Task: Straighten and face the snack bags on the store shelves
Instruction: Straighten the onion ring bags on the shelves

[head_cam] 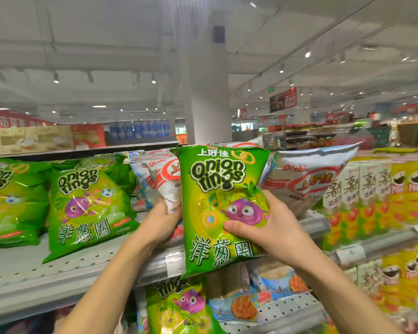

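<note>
We are holding a green bag of Onion Rings upright in front of the top shelf, its printed face turned toward us. Our right hand is gripping its right edge, thumb pressing across the front beside a purple onion cartoon, fingers curling behind. Our left hand is reaching to the bag's left edge; its fingers are hidden behind the bag, so we cannot tell how firmly they are closing, though they seem to be steadying it. We are likely lifting the bag clear to set it squarely into its row.

On the shelf to the left, two more green Onion Rings bags are leaning back at slight angles. Behind the held bag, white bags marked "Oishi" with red Chinese lettering are slumping sideways and probably need facing too. The held bag is reading "Onion rings", with Chinese characters above and below.
</note>
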{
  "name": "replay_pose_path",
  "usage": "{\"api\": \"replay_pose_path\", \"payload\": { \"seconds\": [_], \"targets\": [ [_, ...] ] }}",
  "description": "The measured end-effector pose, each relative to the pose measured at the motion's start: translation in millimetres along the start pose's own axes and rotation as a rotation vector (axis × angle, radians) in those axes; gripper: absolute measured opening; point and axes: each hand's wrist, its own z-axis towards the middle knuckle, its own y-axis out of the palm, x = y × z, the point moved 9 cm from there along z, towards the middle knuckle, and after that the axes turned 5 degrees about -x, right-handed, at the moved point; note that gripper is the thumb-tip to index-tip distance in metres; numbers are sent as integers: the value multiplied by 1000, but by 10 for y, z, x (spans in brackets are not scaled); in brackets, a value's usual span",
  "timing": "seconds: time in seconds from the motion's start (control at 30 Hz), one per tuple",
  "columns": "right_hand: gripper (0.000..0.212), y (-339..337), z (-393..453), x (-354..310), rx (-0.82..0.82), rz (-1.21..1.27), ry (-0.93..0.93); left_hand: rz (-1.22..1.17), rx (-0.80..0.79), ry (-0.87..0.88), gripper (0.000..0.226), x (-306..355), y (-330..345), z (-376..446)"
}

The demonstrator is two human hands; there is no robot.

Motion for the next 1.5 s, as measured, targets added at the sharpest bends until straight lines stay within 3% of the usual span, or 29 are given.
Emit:
{"api": "replay_pose_path", "payload": {
  "seconds": [0.17, 0.27, 0.4, 0.53, 0.63, 0.77, 0.93, 1.2, 1.33, 1.5],
  "targets": [
    [67, 87, 30, 0, -26, -31, 7, 96, -64, -2, 20, -10, 15, -1],
    [65, 169, 59, -42, -32, -16, 1, 176, -47, -40, 27, -68, -183, -163],
    [73, 472, 153, -237, -24, 26, -22, 577, 139, 14, 37, -66, -778, -710],
    [87, 1017, 294, -577, -38, 53, -82, 915, 349, -67, 49, -174, -1416, -1394],
    [82, 1463, 438, -776, -24, 32, -92, 1067, 468, -101, 51, -261, -1759, -1761],
    [79, 1960, 587, -924, 0, -73, -81, 1077, 484, -74, 55, -359, -1915, -1922],
    [81, 2465, 624, -764, -104, -93, -14, 1110, 473, 2, 43, -415, -1852, -1940],
    [93, 2596, 734, -572, -351, -174, 81, 1083, 463, 16, 48, -470, -1811, -1972],
    [98, 2554, 687, -546, -308, -204, 94, 1055, 476, 1, 48, -519, -1789, -1970],
    [105, 2374, 496, -612, -115, -310, 4, 949, 523, -2, 52, -564, -1717, -2004]
  ]
}}
